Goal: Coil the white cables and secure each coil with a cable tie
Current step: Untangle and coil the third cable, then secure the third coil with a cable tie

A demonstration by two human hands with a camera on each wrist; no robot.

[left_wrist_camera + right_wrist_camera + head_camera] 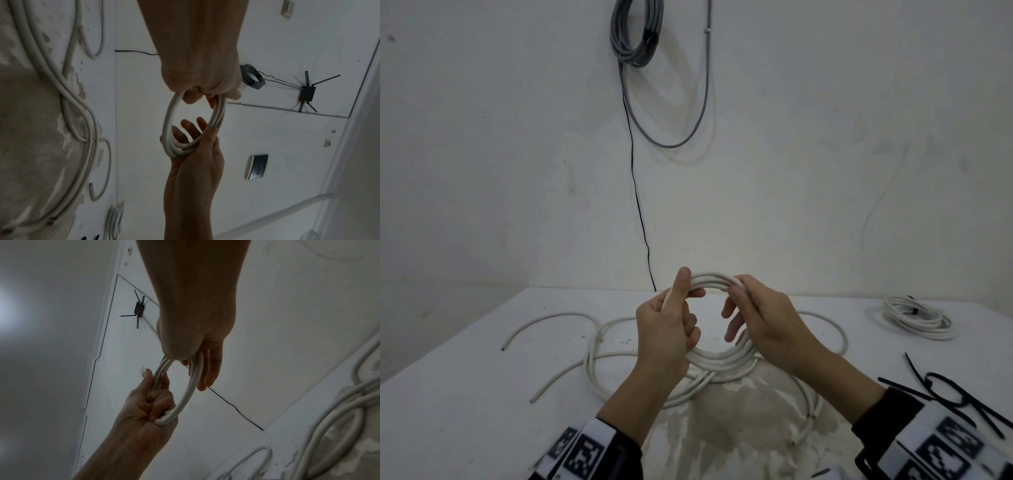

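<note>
Marker-patterned wrist bands (585, 452) sit at the bottom edge of the head view, one on each forearm. Above them the left hand (664, 329) grips the left side of a white cable coil (719, 359), fingers curled round the bundled turns and thumb stretched up along them. The right hand (763, 318) holds the coil's upper right arc, thumb over the strands and fingers loosely spread through the ring's opening. That coil is held upright above the counter (465, 394), several turns thick, its strands smooth, round and off-white; from the left wrist view they lie closely stacked where the right palm carries them.

Loose white cable (599, 346) sprawls on the counter beneath and around both hands in wide overlapping loops, with two free ends lying to the left. It crosses directly under the held coil, so the pictures do not show where the one joins the other. A finished white coil (917, 317), bound with a dark tie, rests at the far right of the counter, well apart. Black cable ties (945, 390) lie near the right forearm. On the wall hangs a grey cable bundle (637, 32), and a thin black wire (637, 192) runs down to the counter's back edge. A worn, patchy stain (739, 428) marks the counter between the forearms.
</note>
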